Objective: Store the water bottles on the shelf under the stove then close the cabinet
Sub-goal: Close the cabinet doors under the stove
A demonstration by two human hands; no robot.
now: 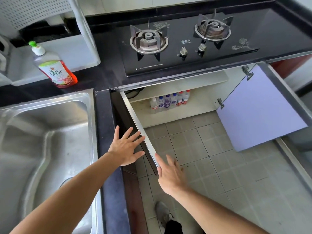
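Note:
Several water bottles stand in a row on the white lower shelf of the cabinet under the stove. Both cabinet doors stand open: the left door is seen edge-on, the right door shows its pale lilac inner face. My left hand has its fingers spread flat against the outer side of the left door, near its top edge. My right hand is open just to the right of that door's free end, its index fingertip at the edge. Neither hand holds anything.
A steel sink fills the left. A dish soap bottle stands on the dark counter behind it. Grey floor tiles spread in front of the cabinet. My shoe is on the floor below.

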